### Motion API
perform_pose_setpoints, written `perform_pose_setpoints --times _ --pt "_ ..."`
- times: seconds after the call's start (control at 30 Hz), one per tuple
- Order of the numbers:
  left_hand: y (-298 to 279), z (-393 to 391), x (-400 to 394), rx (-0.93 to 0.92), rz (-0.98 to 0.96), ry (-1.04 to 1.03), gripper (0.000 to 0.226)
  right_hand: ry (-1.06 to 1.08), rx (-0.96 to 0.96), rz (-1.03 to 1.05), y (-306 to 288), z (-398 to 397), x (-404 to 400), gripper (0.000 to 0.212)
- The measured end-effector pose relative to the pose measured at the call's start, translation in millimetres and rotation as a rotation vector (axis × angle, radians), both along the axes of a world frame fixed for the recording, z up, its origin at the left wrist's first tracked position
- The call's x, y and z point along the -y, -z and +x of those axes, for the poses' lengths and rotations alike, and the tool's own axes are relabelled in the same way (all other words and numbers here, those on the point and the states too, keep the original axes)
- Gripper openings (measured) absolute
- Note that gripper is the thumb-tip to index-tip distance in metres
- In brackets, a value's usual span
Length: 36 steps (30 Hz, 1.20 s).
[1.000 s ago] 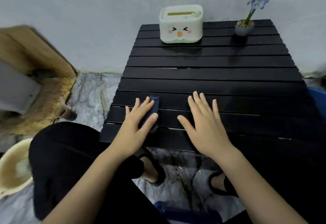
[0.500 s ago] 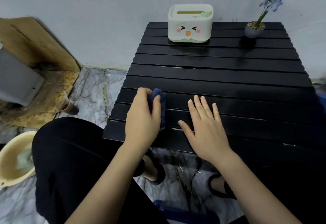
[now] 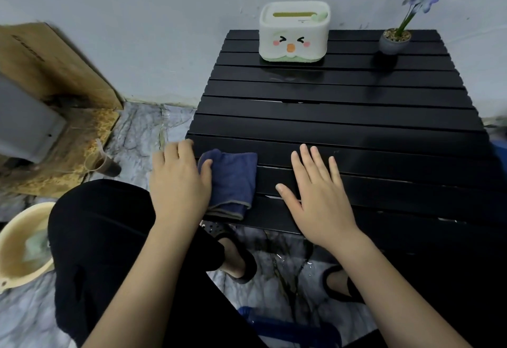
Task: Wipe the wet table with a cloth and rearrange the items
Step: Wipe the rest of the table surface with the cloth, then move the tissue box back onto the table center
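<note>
A folded dark blue cloth (image 3: 231, 180) lies on the near left corner of the black slatted table (image 3: 343, 128). My left hand (image 3: 178, 180) sits at the cloth's left edge, over the table's left side, with its thumb pressed on the cloth's raised corner. Most of the cloth is uncovered. Just right of the cloth, my right hand (image 3: 318, 196) lies flat on the slats with its fingers spread and nothing in it. At the table's far edge stand a white tissue box (image 3: 294, 33) with a cartoon face and a small potted purple flower (image 3: 395, 41).
The table backs onto a pale wall. On the floor to the left are a cream basin (image 3: 19, 246), a plastic cup (image 3: 103, 164) and a brown board (image 3: 55, 65). My legs and sandalled feet (image 3: 238, 260) are under the near edge. A blue thing (image 3: 290, 328) lies below.
My left hand slid left off the cloth, which it covered and gripped before. The cloth now lies spread and mostly bare. My right hand stayed flat in place.
</note>
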<state>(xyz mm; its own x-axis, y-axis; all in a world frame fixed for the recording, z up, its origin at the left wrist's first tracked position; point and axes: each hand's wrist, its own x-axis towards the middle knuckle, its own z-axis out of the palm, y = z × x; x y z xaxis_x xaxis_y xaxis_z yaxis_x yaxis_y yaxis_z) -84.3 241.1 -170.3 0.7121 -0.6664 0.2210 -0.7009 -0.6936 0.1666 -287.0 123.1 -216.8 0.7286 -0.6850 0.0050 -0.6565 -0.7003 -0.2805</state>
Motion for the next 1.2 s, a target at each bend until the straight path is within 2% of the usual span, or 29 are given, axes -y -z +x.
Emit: perform_pose_setpoints --times 0.03,0.1,0.17,0.27,0.37,0.47,0.63,0.73,0.83,0.93,1.03,1.2 --pt "1 -1 0 0.065 -0.072 0.085 0.041 0.0 0.0 -0.001 0 0 0 0.077" --pt "3 -8 7 0.011 -0.172 0.256 0.049 -0.002 -0.004 0.001 1 0 0 0.077" --pt "10 -24 16 -0.115 -0.082 0.351 0.059 -0.001 -0.002 0.001 0 0 0 0.077" --pt "31 -39 16 -0.099 0.179 0.395 0.067 0.0 0.006 0.014 -1 0 0 0.077" --pt "37 -36 15 -0.098 0.2 0.395 0.067 0.008 0.031 0.04 -5 1 1 0.075" --pt "29 -35 21 -0.122 0.117 0.396 0.061 0.028 0.087 0.067 -13 4 6 0.068" --pt "-1 -10 68 -0.092 -0.149 0.492 0.038 0.072 0.21 0.059 -37 22 45 0.058" --pt "-20 17 114 -0.168 -0.256 0.57 0.036 0.102 0.258 0.01 -56 41 89 0.057" --pt "-33 48 165 -0.167 -0.3 0.622 0.04 0.133 0.317 -0.027 -71 62 140 0.056" --pt "-37 79 214 -0.146 -0.34 0.641 0.049 0.164 0.362 -0.067 -79 83 191 0.06" --pt "-31 108 259 -0.211 -0.337 0.636 0.069 0.188 0.367 -0.028 -77 103 238 0.077" --pt "-6 144 306 -0.475 -0.313 0.647 0.114 0.143 0.618 0.362 -58 131 292 0.113"
